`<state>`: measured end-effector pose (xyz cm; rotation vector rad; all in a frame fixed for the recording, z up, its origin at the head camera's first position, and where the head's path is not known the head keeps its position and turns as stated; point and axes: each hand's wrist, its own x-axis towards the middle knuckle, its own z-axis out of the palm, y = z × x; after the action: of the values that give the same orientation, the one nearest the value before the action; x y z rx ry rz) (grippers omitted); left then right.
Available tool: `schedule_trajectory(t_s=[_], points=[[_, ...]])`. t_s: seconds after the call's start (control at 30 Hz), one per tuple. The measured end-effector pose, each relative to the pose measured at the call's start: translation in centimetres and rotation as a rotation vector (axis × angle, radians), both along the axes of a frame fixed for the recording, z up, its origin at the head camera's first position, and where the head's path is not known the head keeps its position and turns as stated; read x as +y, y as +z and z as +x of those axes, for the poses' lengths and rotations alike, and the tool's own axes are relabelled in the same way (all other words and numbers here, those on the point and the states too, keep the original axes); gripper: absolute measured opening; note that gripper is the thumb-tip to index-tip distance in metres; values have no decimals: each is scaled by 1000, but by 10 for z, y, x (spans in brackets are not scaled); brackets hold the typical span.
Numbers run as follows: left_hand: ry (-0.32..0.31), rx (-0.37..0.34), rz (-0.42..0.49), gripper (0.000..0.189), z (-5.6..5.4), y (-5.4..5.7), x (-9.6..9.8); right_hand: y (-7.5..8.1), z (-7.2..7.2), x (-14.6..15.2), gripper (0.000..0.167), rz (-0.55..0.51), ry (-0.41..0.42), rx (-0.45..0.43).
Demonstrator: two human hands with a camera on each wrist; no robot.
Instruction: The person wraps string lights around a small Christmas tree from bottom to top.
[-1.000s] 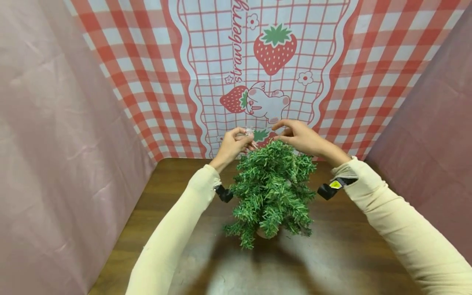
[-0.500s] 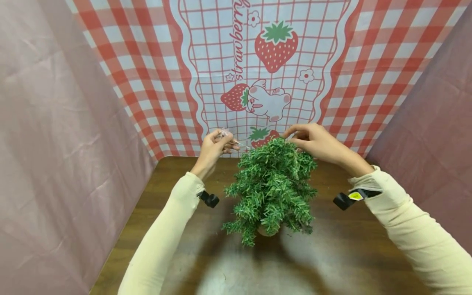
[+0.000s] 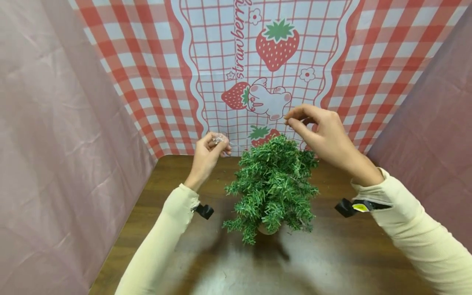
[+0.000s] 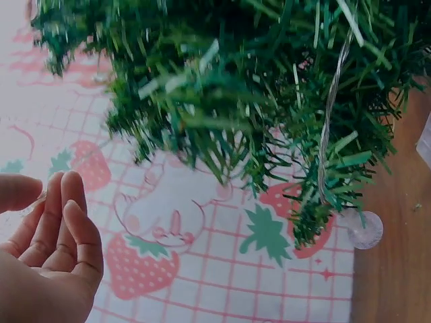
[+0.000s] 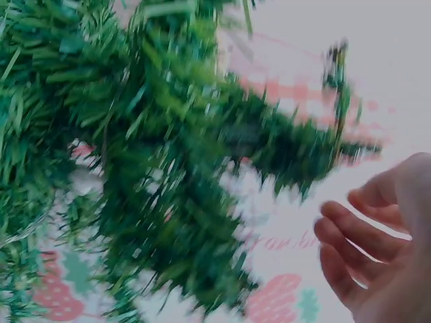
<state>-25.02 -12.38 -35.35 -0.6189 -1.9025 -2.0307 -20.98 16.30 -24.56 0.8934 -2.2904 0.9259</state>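
Note:
A small green artificial Christmas tree point(image 3: 273, 184) stands upright on the table. Left of its top, my left hand point(image 3: 206, 155) pinches a bunched, glinting clear bundle of string lights point(image 3: 219, 139) between thumb and fingers. A thin strand runs from that bundle toward the tree. In the left wrist view, a twisted clear wire point(image 4: 328, 128) lies along the branches, with a round translucent piece point(image 4: 363, 229) near its end. My right hand point(image 3: 328, 135) hovers above and right of the treetop, fingers loosely bent, with nothing visible in them. It is apart from the branches in the right wrist view.
The brown wooden table point(image 3: 162, 246) extends around the tree. A red-and-white checked strawberry cloth point(image 3: 210, 45) hangs behind it. Pink curtains close off the left point(image 3: 55, 143) and right sides.
My left hand has moved left and slightly down, away from the treetop, with the string lights. My right hand has moved right, then lifted off the top branches.

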Motion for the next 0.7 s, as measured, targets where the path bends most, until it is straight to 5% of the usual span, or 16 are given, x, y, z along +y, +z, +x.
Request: schedule_trajectory(t_s=[0.17,0.27,0.5,0.7], points=[[3,98,-19,15,18,8,7,3,23,-25,13,79,-58,353],[-18,162,-38,12,29,11,13,1,35,-38,16,146,-81,475],[-90,241,-70,9,54,19,23,-10,47,-54,17,260,-63,514],[-29,373,-147,6,65,21,28,-22,50,-58,14,299,-106,493]])
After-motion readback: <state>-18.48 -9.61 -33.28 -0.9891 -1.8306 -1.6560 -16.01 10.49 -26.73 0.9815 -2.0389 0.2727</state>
